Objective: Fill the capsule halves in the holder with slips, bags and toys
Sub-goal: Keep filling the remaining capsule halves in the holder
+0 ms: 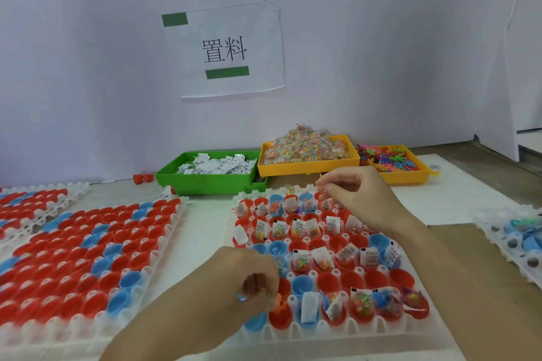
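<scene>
A white holder (434, 321) in front of me carries rows of red and blue capsule halves (333, 280); many hold white slips and clear bags of coloured beads. My left hand (249, 281) hovers over the holder's near left corner, fingers closed on several small coloured toys, with an orange toy (278, 302) right below the fingers. My right hand (355, 193) is over the far rows, thumb and finger pinched together; what they hold is too small to tell. Slips fill a green tray (205, 182), bead bags a yellow tray (308, 168), toys an orange tray (410, 177).
To the left lies another white holder (164, 243) of empty red and blue halves, with a third one (73, 189) behind it. A further holder (498, 237) is at the right edge. A paper sign (224, 50) hangs on the white wall behind the trays.
</scene>
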### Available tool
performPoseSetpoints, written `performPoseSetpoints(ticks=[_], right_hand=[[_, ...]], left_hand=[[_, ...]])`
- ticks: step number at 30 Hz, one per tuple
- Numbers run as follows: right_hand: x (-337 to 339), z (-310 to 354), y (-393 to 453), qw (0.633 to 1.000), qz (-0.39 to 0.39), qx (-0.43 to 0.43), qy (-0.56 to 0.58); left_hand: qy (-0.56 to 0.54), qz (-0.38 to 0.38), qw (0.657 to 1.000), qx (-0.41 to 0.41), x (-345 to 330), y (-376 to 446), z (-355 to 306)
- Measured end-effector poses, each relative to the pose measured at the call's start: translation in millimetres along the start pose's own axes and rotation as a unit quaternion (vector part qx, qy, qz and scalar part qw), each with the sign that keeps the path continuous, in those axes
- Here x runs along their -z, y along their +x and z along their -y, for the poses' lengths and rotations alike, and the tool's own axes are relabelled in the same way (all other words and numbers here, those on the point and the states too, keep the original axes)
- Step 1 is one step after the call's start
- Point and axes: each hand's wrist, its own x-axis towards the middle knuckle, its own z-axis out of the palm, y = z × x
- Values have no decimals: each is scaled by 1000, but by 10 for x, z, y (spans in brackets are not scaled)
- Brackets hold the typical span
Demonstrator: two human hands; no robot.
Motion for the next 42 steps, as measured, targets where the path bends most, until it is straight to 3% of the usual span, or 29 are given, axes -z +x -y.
performPoseSetpoints(ticks=[2, 5, 8, 33, 36, 42], right_hand=[[3, -23, 8, 1000, -2, 1, -4], [5, -48, 13, 1000, -3, 2, -6], [7, -63, 15, 1000, -7, 4, -11], [105, -107, 22, 999, -23, -25, -13], [155, -161, 33, 999, -34, -36, -9], [311, -461, 39, 988, -113, -100, 15]], left_hand=[[20, -7, 999, -33, -55, 11, -2], [65, 43, 997, -20, -172, 63, 41], [78, 45, 996, 2, -225, 134, 72], [55, 18, 997, -51, -255, 107, 260], [41, -8, 998, -40, -147, 82, 307], [61, -153, 986, 0, 191, 505, 666]])
